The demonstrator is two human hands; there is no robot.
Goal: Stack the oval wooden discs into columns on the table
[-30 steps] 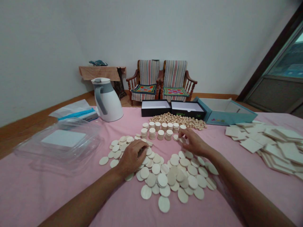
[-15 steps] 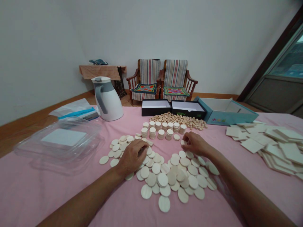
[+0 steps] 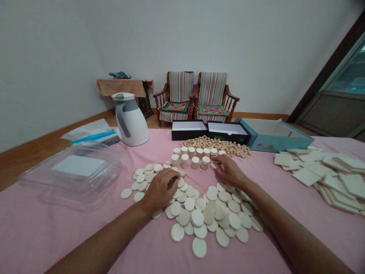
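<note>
Round wooden discs (image 3: 197,217) lie in a loose heap on the pink cloth. My left hand (image 3: 162,188) rests over the heap's left part, fingers curled together; what its fingertips hold, if anything, is hidden. Beyond the heap, more discs stand in two rows of short stacks (image 3: 195,163). At the right end of the front row, my right hand (image 3: 230,170) has its fingers closed on a wooden disc (image 3: 214,166), at the low stack there. That hand partly covers the last stack of the back row.
Small wooden beads (image 3: 219,144) lie behind the stacks, before two black boxes (image 3: 188,135) and a blue box (image 3: 281,144). Square wooden pieces (image 3: 309,173) are piled at right. A white jug (image 3: 135,127) and clear plastic container (image 3: 71,182) stand at left.
My right hand has moved a little left with a disc, from beside the front row to its last low stack. My left hand stays almost still on the heap.
</note>
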